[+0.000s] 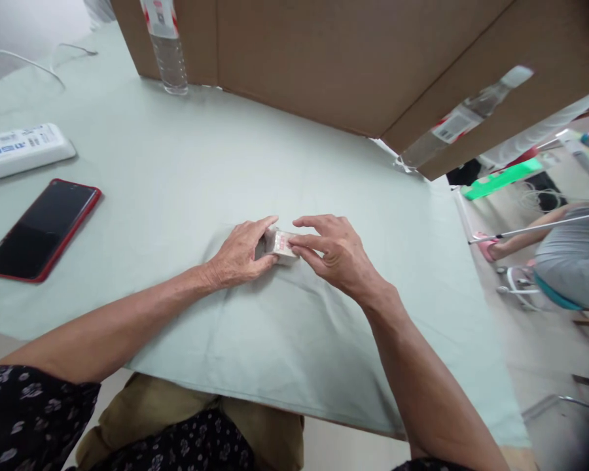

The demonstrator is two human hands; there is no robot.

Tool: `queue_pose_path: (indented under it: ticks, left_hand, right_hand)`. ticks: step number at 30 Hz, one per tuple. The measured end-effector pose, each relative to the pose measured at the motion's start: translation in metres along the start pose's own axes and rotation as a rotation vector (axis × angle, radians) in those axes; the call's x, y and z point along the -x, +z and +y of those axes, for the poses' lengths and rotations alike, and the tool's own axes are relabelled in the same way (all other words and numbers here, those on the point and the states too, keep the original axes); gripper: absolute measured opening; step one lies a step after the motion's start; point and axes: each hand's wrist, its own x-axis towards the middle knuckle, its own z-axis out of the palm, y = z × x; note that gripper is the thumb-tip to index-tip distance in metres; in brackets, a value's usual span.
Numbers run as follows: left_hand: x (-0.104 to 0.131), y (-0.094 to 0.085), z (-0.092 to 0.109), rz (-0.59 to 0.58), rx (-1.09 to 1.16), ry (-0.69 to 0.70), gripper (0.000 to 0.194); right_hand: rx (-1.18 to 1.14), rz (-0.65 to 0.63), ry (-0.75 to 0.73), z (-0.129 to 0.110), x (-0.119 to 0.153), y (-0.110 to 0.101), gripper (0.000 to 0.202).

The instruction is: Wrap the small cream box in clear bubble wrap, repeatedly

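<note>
A small whitish block with red print on top, like a little box or a pack of cards [281, 243], lies near the middle of the cloth-covered table. Curled around its left end is my left hand [240, 254], thumb on the near side and fingers on the far side. At the right end, the thumb and a finger of my right hand [336, 252] pinch its edge, while the index finger arches above. Its left end is partly hidden by my left hand, and the print is too small to read.
Tall cardboard panels [294, 59] stand at the back, with a clear plastic bottle [171, 59] at left and another bottle [454, 127] at right. A red-cased phone [39, 229] and a white power strip [24, 150] lie left. A seated person [574, 255] is beyond the right edge.
</note>
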Motion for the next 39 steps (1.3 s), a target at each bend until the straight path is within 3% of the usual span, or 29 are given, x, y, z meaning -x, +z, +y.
queue_pose_path:
  ticks: [4, 9, 12, 18, 23, 28, 31, 39]
  left_hand:
    - [0.000, 0.001, 0.000, 0.017, 0.015, 0.005, 0.069]
    - [0.001, -0.006, 0.003, -0.022, 0.126, 0.083, 0.078]
    - [0.002, -0.010, 0.006, -0.075, 0.270, 0.094, 0.080]
    - [0.008, -0.007, 0.014, -0.201, 0.723, -0.023, 0.069]
    - [0.006, -0.007, 0.016, -0.318, 0.867, -0.203, 0.050]
    - [0.000, -0.009, 0.013, -0.151, 1.041, -0.378, 0.056]
    - [-0.003, -0.009, 0.011, -0.074, 1.159, -0.442, 0.057]
    - [-0.005, -0.009, 0.011, -0.117, 1.214, -0.447, 0.048]
  right_hand:
    - [0.026, 0.134, -0.004, -0.007, -0.004, 0.015, 0.014]
    - [-0.220, 0.317, 0.223, -0.010, -0.003, 0.028, 0.011]
    - [-0.414, 0.423, 0.363, -0.007, -0.005, 0.023, 0.013]
    - [-0.718, 0.543, 0.564, 0.005, -0.006, 0.022, 0.020]
    - [-0.899, 0.519, 0.711, 0.017, -0.003, 0.029, 0.032]
    - [-1.170, 0.301, 0.755, 0.025, 0.005, 0.037, 0.057]
    - [-1.152, 0.211, 0.741, 0.021, 0.006, 0.041, 0.066]
    - [-0.862, 0.474, 0.741, 0.013, 0.001, 0.051, 0.045]
